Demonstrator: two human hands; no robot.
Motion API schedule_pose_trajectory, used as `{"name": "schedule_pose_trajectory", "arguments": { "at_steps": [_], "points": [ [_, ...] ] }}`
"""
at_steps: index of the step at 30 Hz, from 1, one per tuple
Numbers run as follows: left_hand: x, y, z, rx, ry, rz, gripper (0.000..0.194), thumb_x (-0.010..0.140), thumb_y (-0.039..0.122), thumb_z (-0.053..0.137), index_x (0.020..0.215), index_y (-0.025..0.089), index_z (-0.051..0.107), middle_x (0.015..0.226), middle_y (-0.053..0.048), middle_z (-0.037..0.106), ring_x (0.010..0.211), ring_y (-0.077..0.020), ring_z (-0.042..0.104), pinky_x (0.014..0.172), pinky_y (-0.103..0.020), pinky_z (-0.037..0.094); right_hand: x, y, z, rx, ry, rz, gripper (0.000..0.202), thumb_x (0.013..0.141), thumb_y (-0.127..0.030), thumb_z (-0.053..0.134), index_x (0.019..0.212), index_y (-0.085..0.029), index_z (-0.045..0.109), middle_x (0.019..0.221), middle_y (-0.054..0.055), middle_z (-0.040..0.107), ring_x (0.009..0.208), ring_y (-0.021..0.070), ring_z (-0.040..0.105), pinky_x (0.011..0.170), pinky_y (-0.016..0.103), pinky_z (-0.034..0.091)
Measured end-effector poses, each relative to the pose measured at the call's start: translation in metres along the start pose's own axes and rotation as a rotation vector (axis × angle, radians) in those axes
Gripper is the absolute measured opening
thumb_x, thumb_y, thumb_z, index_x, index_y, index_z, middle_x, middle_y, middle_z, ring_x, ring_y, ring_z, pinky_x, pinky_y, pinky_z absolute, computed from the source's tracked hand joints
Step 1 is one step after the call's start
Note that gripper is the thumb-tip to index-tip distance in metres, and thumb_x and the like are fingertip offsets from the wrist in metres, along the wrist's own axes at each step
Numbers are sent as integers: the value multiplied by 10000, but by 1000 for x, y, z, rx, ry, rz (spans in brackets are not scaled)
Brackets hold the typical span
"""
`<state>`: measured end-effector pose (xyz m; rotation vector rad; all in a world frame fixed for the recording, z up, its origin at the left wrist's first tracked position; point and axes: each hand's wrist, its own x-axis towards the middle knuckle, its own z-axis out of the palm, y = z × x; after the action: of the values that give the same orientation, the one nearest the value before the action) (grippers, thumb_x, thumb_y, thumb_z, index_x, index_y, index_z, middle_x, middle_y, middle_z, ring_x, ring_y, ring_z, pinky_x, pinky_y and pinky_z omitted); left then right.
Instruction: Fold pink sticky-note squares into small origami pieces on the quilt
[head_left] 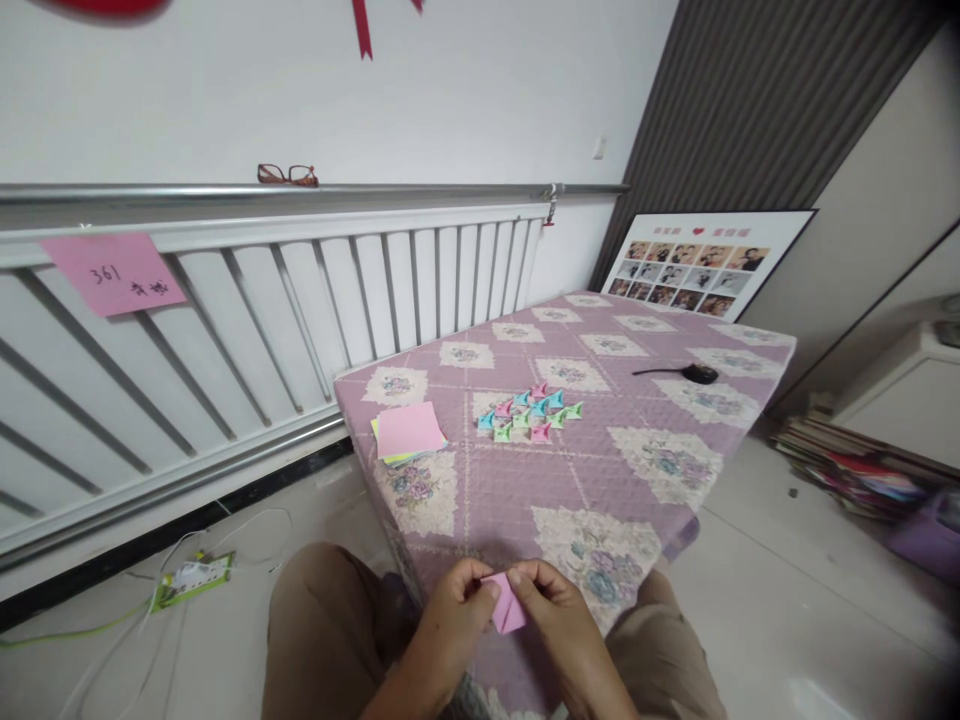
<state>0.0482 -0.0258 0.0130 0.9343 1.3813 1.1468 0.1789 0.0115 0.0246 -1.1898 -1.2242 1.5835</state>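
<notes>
A small folded piece of pink paper (510,612) is held between my two hands, just above the near edge of the cloth-covered table. My left hand (461,610) pinches its upper left side between thumb and fingers. On the upper right side, my right hand (551,595) pinches it the same way. A diagonal crease or fold line shows on the paper's face. Farther up the table stand several small folded paper figures (538,408) in pink, blue and green, set in rows. To their left lies a stack of square paper sheets (409,432), pink on top.
The table (495,500) has a purple floral cloth. A black spoon-shaped object (699,374) lies at its right. Behind runs a white radiator (420,290) with a pink note (112,272); glasses (288,175) rest on the pipe. A power strip (193,580) lies on the floor.
</notes>
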Motion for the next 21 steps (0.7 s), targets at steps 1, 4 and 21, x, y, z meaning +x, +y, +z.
{"name": "schedule_pose_trajectory", "arguments": {
  "at_steps": [1,4,21],
  "points": [
    [0,1,0,-14,15,-2,140,755,302,540,784,169,572,672,11,556,612,-129,506,577,-234,389,0,0,0,-9,13,-5,346,687,-526,683,661,-188,619,585,-26,554,558,130,471,555,246,375],
    [2,2,-1,-15,41,14,145,755,308,526,738,169,561,658,8,548,609,-134,503,577,-242,394,2,1,-1,-25,21,-5,368,677,-549,679,653,-187,616,579,-22,550,553,132,467,548,249,378],
    [1,3,5,-24,-14,56,214,788,382,547,846,176,561,746,4,563,664,-136,512,583,-230,393,-3,1,12,1,184,-53,376,720,-575,624,646,-210,575,583,-23,559,540,146,481,533,256,397]
  ]
}}
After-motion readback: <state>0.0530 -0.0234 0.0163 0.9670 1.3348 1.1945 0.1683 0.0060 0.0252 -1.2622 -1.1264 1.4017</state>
